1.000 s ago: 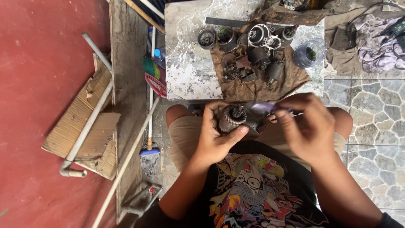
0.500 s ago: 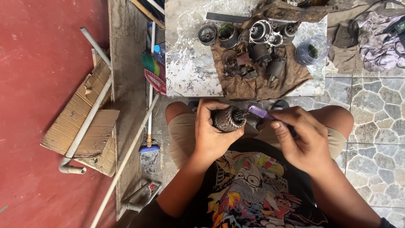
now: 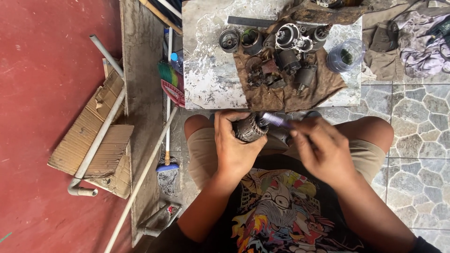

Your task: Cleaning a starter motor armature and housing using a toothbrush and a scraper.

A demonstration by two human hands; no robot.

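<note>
Our left hand (image 3: pixel 236 145) is clenched around the ribbed motor armature (image 3: pixel 251 127) over our lap. Our right hand (image 3: pixel 323 150) grasps a purple tool (image 3: pixel 276 120), tip touching it. We judge cleaning underway; next calls for turning the armature steadily.

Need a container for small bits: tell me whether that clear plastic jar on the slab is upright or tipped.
Tipped. The clear jar lies on its side at the slab's right edge, something dark inside.

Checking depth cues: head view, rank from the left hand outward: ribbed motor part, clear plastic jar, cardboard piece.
1. Ribbed motor part: gripped in the left hand.
2. Clear plastic jar: up on the slab's right end.
3. Cardboard piece: far left, on the red floor.
</note>
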